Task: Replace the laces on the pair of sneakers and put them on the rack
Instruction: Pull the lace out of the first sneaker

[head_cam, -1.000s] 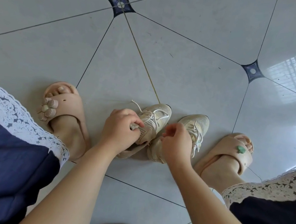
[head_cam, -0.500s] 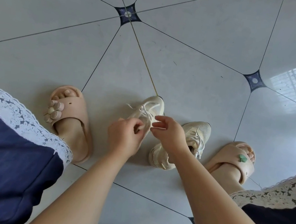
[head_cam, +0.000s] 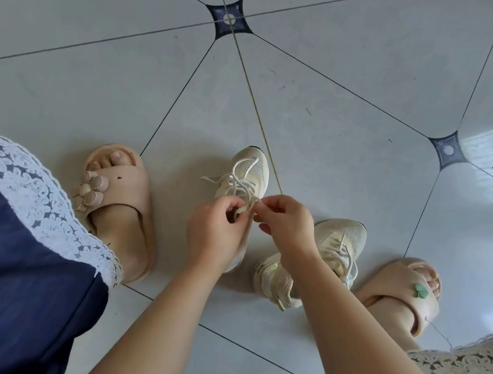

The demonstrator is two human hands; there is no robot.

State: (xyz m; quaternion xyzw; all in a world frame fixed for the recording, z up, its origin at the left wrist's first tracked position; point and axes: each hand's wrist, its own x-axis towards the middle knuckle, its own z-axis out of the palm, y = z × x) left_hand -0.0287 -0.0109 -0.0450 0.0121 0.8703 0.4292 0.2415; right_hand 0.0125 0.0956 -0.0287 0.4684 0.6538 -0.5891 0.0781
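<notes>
While left hand (head_cam: 217, 233) and right hand (head_cam: 287, 223) are pinching the white lace (head_cam: 233, 182) of the cream mesh sneaker (head_cam: 255, 166), unlacing seems underway; loosening the knot is likely coming next.

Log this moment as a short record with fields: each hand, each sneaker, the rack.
left hand: grips held sneaker at its laced top
right hand: pinches lace of that sneaker
second sneaker: laced, on floor, partly behind the right forearm
rack: not in view
</notes>
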